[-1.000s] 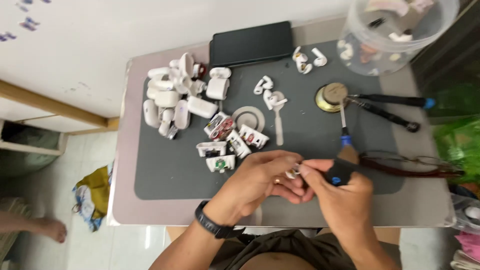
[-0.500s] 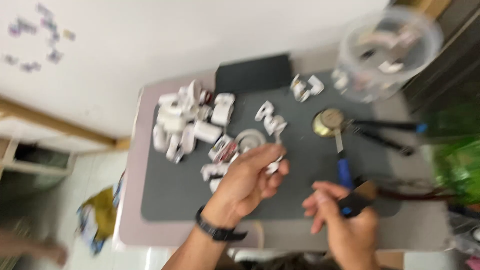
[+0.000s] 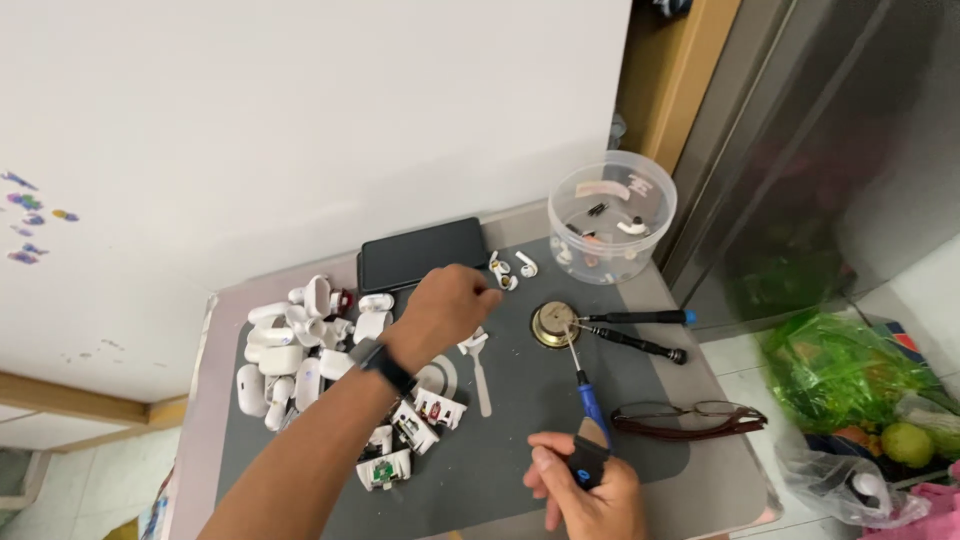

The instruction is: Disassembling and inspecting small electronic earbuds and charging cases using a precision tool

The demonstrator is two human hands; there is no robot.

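Earbuds [image 3: 508, 270] beyond our left hand [image 3: 445, 308], fingers curled, grip unclear; right hand [image 3: 585, 480] closed on dark tool [image 3: 586, 462], kept ready above mat [image 3: 520, 430].

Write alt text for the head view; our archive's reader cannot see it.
A person's left hand reaches across a grey work mat toward white earbuds beside a black phone, while the right hand holds a small black tool. White earbud cases, screwdrivers, eyeglasses and a clear tub surround them.
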